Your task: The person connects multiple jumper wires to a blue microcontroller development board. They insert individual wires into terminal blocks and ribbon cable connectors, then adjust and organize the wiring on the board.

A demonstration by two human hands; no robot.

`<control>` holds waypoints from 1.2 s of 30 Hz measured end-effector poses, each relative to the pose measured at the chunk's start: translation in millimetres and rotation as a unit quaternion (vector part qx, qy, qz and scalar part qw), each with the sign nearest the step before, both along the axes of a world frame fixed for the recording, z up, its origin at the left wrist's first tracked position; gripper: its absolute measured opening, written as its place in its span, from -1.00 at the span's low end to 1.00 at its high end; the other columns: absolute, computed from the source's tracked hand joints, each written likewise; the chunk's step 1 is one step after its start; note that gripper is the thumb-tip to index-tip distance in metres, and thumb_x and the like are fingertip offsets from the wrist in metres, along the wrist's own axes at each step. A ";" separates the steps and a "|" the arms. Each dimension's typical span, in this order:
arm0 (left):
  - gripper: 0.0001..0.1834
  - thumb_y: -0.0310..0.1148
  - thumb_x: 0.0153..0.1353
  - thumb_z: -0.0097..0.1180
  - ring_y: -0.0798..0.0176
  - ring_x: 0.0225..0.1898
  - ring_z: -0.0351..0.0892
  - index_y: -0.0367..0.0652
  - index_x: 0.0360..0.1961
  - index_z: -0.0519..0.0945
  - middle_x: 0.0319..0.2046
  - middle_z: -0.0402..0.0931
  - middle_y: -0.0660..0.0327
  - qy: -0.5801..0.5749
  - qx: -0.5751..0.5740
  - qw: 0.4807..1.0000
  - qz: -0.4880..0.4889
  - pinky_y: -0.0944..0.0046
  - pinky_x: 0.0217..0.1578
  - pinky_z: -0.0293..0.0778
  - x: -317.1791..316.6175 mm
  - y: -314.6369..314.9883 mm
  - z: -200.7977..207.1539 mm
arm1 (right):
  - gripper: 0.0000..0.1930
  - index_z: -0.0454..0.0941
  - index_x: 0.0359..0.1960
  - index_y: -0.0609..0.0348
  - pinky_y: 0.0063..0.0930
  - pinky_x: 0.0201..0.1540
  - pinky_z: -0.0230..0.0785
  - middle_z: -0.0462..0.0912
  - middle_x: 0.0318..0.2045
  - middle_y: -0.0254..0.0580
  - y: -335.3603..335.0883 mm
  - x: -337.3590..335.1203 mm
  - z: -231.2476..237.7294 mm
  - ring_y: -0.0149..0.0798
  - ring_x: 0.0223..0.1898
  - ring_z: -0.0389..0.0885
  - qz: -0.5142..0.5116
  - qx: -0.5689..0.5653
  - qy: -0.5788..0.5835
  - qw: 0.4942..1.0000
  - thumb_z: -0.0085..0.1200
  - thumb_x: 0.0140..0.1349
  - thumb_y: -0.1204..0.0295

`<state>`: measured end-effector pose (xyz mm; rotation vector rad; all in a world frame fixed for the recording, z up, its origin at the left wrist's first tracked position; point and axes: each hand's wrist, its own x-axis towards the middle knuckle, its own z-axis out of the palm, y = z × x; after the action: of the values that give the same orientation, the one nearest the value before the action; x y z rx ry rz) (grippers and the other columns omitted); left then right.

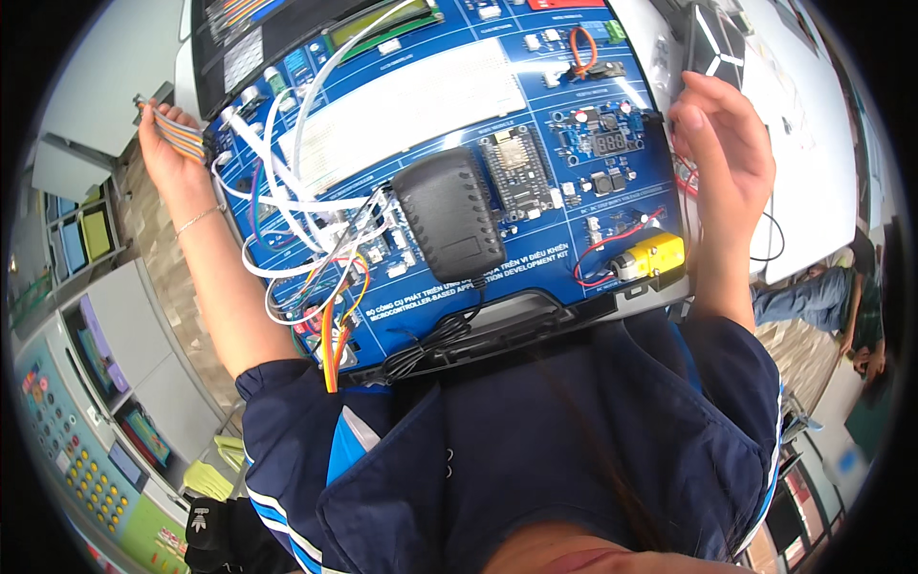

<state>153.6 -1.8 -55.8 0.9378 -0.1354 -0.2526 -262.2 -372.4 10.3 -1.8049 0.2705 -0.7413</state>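
Observation:
My left hand [180,174] is closed around a flat ribbon of grey, orange and brown jumper wires [182,137], off the left edge of a blue electronics kit board [535,263]. Beside the board's right edge, my right hand [732,158] has its fingers curved and apart, with nothing visible between them. Red wires [685,182] run near its palm. A black power adapter [448,215] lies on the board next to a microcontroller module [516,172]. Above them sits a white breadboard [411,110]. White cables and coloured wires [330,234] tangle at the board's left side.
A yellow motor [650,256] is at the board's lower right. The black case handle [516,320] and a coiled black cord [426,349] face me. A dark box [715,43] stands on the white table [813,143]. Another person [832,306] is at far right; shelves [96,335] line the left.

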 end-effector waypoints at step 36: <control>-0.88 -0.37 0.26 0.08 0.42 -0.54 0.41 -0.14 -0.22 0.53 -0.43 0.50 0.32 0.023 -0.087 0.995 0.035 0.48 -0.66 0.33 -17.9 -12.8 -0.8 | -0.68 0.56 0.16 0.36 -0.75 -0.34 0.17 0.65 -0.23 -0.27 -20.3 8.0 -27.6 -0.59 -0.37 0.40 -0.092 0.031 0.062 0.993 0.16 0.43 0.49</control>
<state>135.6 -14.6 -56.7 0.7621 -0.0806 -0.1937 -254.3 -392.8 -17.3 -1.7848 0.5427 -0.7413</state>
